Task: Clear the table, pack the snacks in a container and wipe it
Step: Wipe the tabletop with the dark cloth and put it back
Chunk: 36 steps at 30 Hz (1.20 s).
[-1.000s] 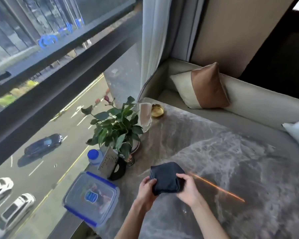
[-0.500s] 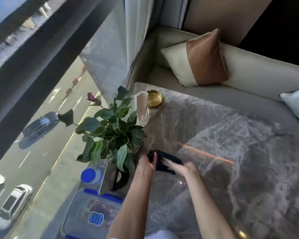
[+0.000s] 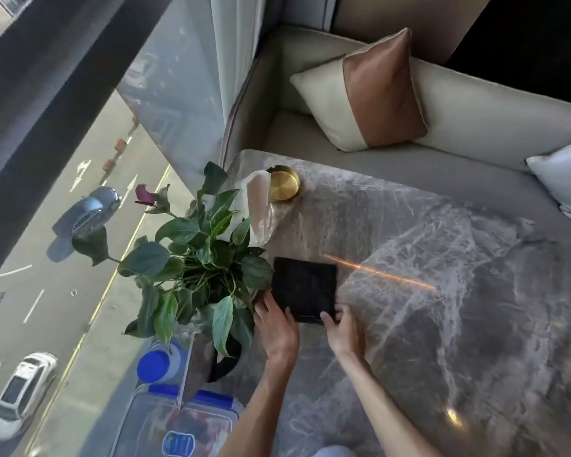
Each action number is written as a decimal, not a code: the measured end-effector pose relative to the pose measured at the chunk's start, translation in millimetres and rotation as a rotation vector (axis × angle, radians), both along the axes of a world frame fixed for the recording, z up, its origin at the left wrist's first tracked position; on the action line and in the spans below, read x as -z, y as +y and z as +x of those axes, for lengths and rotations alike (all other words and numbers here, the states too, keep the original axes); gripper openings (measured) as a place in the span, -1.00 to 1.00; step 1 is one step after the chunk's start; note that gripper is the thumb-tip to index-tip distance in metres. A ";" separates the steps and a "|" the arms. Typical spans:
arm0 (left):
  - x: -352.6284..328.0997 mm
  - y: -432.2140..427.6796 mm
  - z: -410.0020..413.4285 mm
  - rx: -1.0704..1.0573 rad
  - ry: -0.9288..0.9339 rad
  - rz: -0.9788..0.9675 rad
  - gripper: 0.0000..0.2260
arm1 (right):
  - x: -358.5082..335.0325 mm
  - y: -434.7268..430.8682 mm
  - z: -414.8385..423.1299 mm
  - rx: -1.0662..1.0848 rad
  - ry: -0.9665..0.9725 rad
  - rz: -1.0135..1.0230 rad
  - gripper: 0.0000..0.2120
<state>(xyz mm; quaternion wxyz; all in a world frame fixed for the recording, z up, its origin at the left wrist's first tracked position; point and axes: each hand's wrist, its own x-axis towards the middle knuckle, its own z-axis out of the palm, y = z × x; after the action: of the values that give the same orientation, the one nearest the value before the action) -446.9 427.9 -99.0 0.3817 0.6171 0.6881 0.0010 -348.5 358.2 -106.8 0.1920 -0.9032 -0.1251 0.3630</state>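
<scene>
Marble table spread wide before me, with the lidded snack container at its near left edge. The folded dark cloth, almost square, lay flat just ahead of both hands. My left hand touched its left edge with relaxed fingers. My right hand was on its near corner, pinching or only pressing, I could not tell.

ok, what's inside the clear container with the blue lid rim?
Through the clear lid of the container: blurred reddish and pale shapes, likely snack packs, too blurred to identify. A blue label and the frame's bottom edge hide the rest.
</scene>
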 end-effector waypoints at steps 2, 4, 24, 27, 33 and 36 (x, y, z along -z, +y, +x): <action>-0.3 2.3 4.6 0.084 0.077 -0.026 -0.45 | 4.4 0.9 -6.1 0.063 0.036 0.016 -0.74; -0.3 8.8 9.1 0.141 0.129 -0.030 -0.37 | 6.5 3.9 -11.8 0.096 0.047 0.043 -0.76; 12.8 48.2 7.9 0.934 0.387 0.068 -0.12 | 12.9 14.0 42.8 -0.980 -0.354 -0.217 -0.11; 7.3 43.7 15.6 0.906 0.382 0.084 -0.16 | 7.2 17.2 39.1 -0.980 -0.371 -0.206 -0.10; 23.0 33.5 0.0 0.990 0.358 0.070 -0.06 | 16.5 -3.5 23.9 -0.995 -0.377 -0.142 -0.10; 28.7 37.5 -4.0 1.003 0.357 0.091 -0.01 | 20.4 -2.0 21.0 -0.938 -0.389 -0.119 -0.07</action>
<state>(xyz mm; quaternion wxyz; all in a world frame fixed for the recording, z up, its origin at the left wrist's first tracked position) -450.8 465.4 -127.7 0.1849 0.8768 0.3620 -0.2568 -327.5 356.2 -127.2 -0.0702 -0.8100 -0.5296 0.2420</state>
